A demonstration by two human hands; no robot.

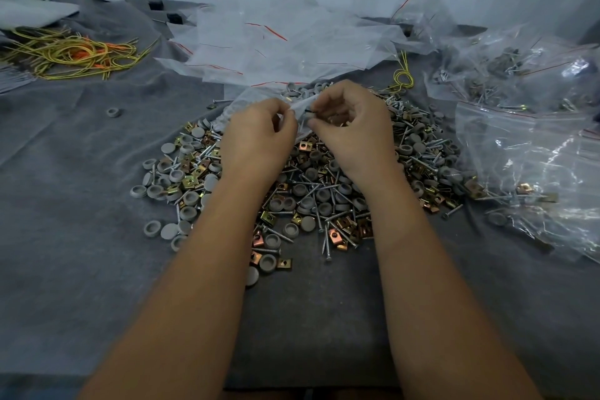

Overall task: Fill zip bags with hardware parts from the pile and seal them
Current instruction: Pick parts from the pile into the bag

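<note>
Above a heap of silver screws, grey plastic caps and brass-coloured square clips (311, 191) on grey cloth (81, 237), the left hand (259, 136) and right hand (354, 130) pinch a clear zip bag (300, 114); beyond lie empty red-striped bags (276, 45).

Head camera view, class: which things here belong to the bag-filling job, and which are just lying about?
Belong to the job:
left hand and right hand, both pinching a zip bag
hardware pile
empty zip bags
filled bags

Lying about:
yellow and orange ties
stray grey cap
grey cloth
</note>
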